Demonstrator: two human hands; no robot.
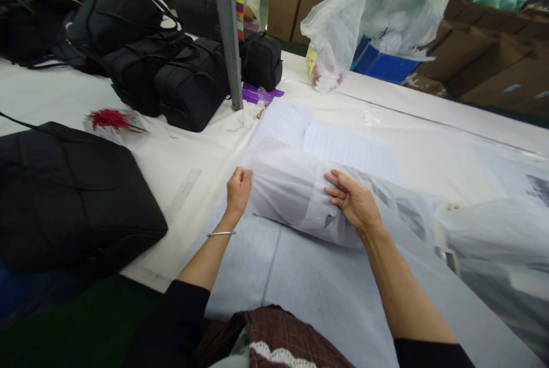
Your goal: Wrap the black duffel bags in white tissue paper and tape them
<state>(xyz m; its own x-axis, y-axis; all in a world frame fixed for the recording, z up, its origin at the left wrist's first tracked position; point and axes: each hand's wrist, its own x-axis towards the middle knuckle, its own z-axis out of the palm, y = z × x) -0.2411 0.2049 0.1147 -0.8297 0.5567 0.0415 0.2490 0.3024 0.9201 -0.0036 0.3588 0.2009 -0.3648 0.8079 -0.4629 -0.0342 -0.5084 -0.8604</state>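
Note:
A dark item inside a frosted plastic bag (295,196) lies in front of me on pale sheeting (249,259). My left hand (239,188), with a thin bangle on its wrist, is closed on the bag's left end. Against the bag's right part rests my right hand (354,199), its fingers apart and slightly bent. The plastic clouds the dark contents, so their kind cannot be made out. Printed white paper (351,147) lies just beyond the bag.
A large black bag (77,196) sits at left, with more black bags (193,79) behind it. Red ties (111,120) lie between them. A metal post (229,36) stands ahead. Plastic-wrapped items (501,242) are at right; a blue bin (381,62) and cartons are beyond.

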